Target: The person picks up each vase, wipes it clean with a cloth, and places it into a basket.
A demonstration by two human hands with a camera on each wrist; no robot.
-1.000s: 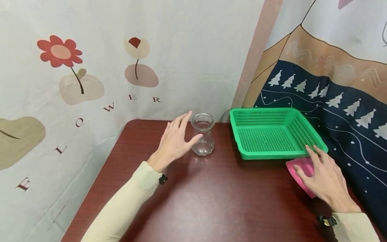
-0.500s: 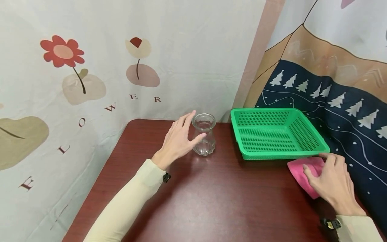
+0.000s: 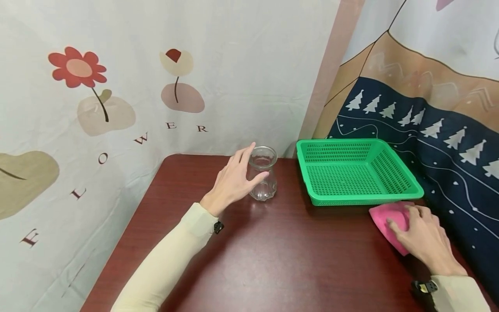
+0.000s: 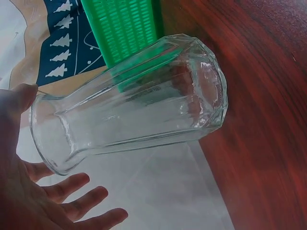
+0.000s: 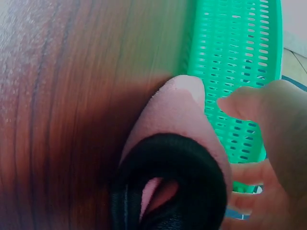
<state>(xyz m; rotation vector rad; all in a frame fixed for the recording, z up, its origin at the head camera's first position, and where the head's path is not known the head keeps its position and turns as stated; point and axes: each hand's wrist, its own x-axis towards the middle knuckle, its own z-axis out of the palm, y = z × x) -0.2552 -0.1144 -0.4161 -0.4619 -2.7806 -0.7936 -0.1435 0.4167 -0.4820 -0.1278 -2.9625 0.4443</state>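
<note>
On the bench (image 3: 273, 260), I am remotely holding the left grip (image 3: 232, 180) spread beside the upright glass jar (image 3: 266, 189) and the right grip (image 3: 425, 238) spread at the pink cloth (image 3: 384, 221) lying before the green basket (image 3: 368, 201).

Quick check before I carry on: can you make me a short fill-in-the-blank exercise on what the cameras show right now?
1. The grip nearest the clear glass jar is the person's ____ one.
2. In the head view, the perforated basket lies to the ____ of the jar.
3. The basket's colour is ____.
4. In the head view, the soft-looking item at the right grip is coloured ____.

Missing words: left; right; green; pink.
</note>
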